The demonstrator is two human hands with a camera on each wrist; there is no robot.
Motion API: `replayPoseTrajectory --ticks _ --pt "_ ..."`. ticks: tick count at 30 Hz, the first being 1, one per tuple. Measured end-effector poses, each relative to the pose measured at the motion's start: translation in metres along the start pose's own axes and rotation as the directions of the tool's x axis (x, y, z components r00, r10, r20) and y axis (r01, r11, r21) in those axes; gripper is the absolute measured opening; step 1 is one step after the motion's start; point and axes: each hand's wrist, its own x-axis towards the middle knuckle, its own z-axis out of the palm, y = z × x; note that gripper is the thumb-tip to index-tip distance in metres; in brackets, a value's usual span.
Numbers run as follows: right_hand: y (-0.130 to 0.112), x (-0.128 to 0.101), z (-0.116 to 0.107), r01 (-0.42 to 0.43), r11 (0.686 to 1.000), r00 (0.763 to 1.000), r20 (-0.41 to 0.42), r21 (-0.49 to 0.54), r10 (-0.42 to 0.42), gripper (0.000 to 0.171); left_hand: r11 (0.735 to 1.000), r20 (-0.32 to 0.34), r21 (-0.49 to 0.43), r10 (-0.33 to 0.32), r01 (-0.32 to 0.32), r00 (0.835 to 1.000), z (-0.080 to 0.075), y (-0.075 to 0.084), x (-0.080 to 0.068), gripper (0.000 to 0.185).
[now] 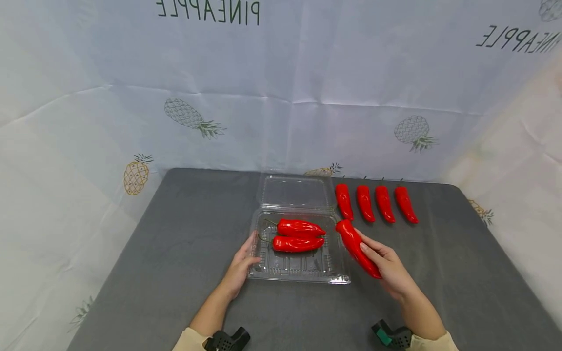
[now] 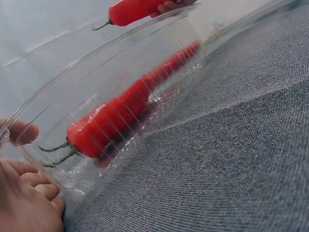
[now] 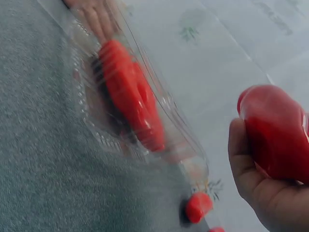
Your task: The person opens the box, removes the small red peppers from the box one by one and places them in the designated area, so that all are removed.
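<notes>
My right hand [image 1: 391, 269] grips a red chili pepper [image 1: 359, 249] just off the right side of a clear plastic clamshell box [image 1: 303, 280]. The held pepper is tilted, its stem end toward the box; the right wrist view shows thumb and fingers around its body. At the box's left wall, my left hand [image 1: 238, 267] holds the edge, thumb near the front left corner. Inside the box, two red peppers, an upper one [image 1: 300, 227] and a lower one [image 1: 297, 243], lie side by side with green stems pointing left. The box's lid [image 1: 298, 191] is folded back, away from me.
Several more red peppers stand in a row behind and right of the box, such as the rightmost one [image 1: 406, 204]. A grey cloth-covered table [image 1: 197, 219] lies beneath everything. Behind it hangs a white curtain [image 1: 351, 73] printed with pineapples.
</notes>
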Motion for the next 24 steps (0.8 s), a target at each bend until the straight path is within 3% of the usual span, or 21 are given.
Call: replayPoseTrajectory --ticks 8,12,18,24 --pt "0.009 0.001 -0.008 -0.054 0.988 0.991 -0.113 0.148 0.071 0.057 0.999 -0.003 0.020 -0.027 0.027 1.000 -0.001 0.000 0.000 0.073" --pt "0.018 0.005 -0.007 -0.073 0.983 0.974 -0.198 0.168 0.106 0.059 0.999 -0.002 0.020 -0.026 0.026 1.000 -0.001 0.000 0.000 0.072" --pt "0.034 0.014 -0.003 -0.143 0.989 0.916 -0.375 0.022 0.141 0.056 0.999 0.007 0.014 -0.030 0.030 1.000 -0.001 0.001 0.000 0.072" --pt "0.051 0.020 0.001 -0.076 0.983 0.881 -0.473 -0.167 -0.013 0.051 1.000 0.009 0.015 -0.024 0.024 1.000 -0.001 0.002 0.000 0.072"
